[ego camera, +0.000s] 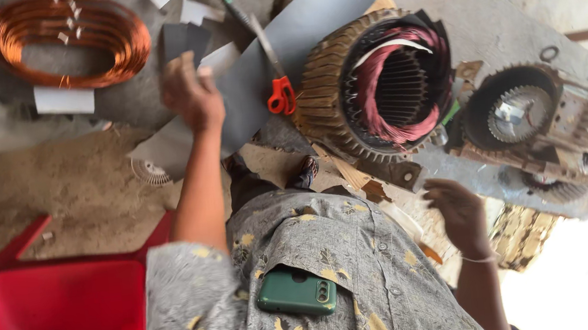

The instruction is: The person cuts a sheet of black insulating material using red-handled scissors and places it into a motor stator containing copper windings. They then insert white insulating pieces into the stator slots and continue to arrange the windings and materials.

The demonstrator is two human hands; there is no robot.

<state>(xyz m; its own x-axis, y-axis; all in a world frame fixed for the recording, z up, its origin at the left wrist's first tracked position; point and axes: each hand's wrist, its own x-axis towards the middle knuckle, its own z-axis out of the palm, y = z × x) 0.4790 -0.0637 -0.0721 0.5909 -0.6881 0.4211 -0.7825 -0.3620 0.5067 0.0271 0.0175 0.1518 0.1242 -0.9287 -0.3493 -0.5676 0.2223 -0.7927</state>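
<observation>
My left hand [191,96] is raised over a long grey sheet of insulating paper [308,21], its fingers curled and blurred. A pale scrap shows at the fingertips, and I cannot tell whether the hand holds it. My right hand [459,214] hovers with its fingers apart and nothing in it, just below a large motor stator [322,89] that has pink-red copper windings [373,84] in its bore. Orange-handled scissors [279,95] lie on the grey sheet between my left hand and the stator.
A loose coil of copper wire [70,39] lies at the top left among cut paper pieces [65,100]. Other motor parts with finned housings [521,112] sit to the right on a metal plate. A red plastic chair [48,322] is at the lower left. A green phone [296,292] sits in my shirt pocket.
</observation>
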